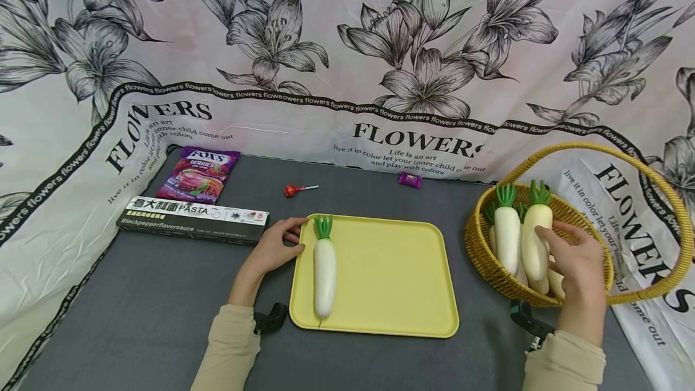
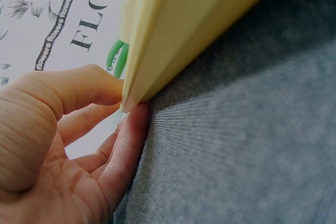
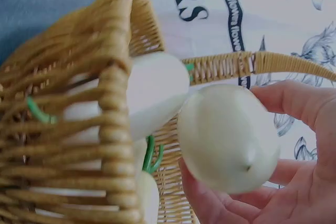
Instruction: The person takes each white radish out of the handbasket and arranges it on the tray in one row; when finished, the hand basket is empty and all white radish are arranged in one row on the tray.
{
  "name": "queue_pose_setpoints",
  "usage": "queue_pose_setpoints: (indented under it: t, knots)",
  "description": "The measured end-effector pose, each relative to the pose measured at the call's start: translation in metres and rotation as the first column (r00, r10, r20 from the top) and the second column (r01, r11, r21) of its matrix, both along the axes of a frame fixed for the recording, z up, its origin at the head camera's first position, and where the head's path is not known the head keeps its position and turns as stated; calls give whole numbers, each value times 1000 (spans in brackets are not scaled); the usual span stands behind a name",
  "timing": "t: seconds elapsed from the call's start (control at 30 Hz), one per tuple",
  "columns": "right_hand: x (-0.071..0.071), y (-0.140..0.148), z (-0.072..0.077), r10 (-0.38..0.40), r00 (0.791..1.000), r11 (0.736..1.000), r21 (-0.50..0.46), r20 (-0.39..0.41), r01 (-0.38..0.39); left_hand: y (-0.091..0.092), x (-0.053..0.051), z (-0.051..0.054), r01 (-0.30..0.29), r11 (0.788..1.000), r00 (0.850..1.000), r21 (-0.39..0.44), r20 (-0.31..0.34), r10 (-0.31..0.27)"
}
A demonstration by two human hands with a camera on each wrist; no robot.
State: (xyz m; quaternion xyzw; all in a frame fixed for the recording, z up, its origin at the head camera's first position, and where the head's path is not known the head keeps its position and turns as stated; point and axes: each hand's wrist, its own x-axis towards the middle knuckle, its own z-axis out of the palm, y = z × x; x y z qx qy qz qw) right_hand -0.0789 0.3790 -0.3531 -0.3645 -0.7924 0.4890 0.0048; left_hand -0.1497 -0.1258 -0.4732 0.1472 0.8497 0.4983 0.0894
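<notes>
My left hand [image 1: 273, 250] pinches the upper left corner of a yellow tray [image 1: 388, 276]; the left wrist view has the thumb and fingers on either side of its rim [image 2: 137, 72]. On the tray's left side lies a white radish [image 1: 324, 276] with green stalks pointing away. Over at the right, my right hand [image 1: 581, 258] grips another white radish [image 1: 534, 246] at the wicker basket [image 1: 483, 267]. In the right wrist view this radish [image 3: 228, 137] sits between thumb and fingers, its tip facing the camera. Beside it in the basket stands another white radish [image 1: 507, 240].
More radishes lie partly hidden in the basket, whose tall handle [image 1: 675, 210] arches to the right. Behind the tray are a red lollipop [image 1: 291, 190] and a purple wrapped candy [image 1: 409, 180]. A pasta box [image 1: 192, 220] and a purple Fox's bag [image 1: 198, 175] lie at left.
</notes>
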Motion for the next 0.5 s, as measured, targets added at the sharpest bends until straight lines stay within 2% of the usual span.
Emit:
queue_pose_setpoints:
  t: [0.13,0.33,0.5]
  knots:
    - [2,-6,3,-25,999,996,-86,-34,22,0,1,0,1,1000,1000,3,5,-1]
    - [6,-21,6,-71,987,965,-260,-142,32,0,1,0,1,1000,1000,7,3,-1]
    - [8,-31,6,-29,973,932,-359,-228,-56,0,0,0,-2,1000,1000,3,3,2]
